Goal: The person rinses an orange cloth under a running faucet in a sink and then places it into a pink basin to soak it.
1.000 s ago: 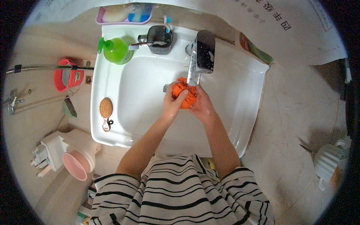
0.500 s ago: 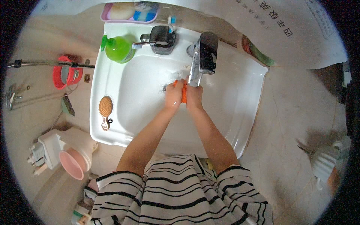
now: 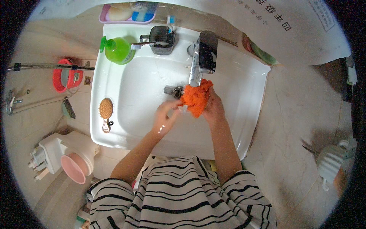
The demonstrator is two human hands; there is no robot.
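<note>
Over the white sink [image 3: 137,76], my right hand [image 3: 214,110] grips a wet orange cloth [image 3: 195,97] just below the chrome faucet [image 3: 202,57]. To the left of the cloth my left hand [image 3: 166,116] is wet, with its fingers spread, and holds nothing. Its fingertips reach toward the cloth's lower left edge. The metal drain stopper [image 3: 173,91] shows in the basin just above my left hand.
A green soap pump bottle [image 3: 117,49] and a dark cup with toothbrushes [image 3: 162,36] stand on the sink's back rim. A wooden hairbrush [image 3: 106,112] lies on the left rim. A pink tray [image 3: 127,13] sits behind. A pink basin [image 3: 74,168] rests lower left.
My hands were pressed together around the cloth under the faucet. Now my left hand has come off and opened to the left, while my right hand keeps the cloth, which hangs looser.
</note>
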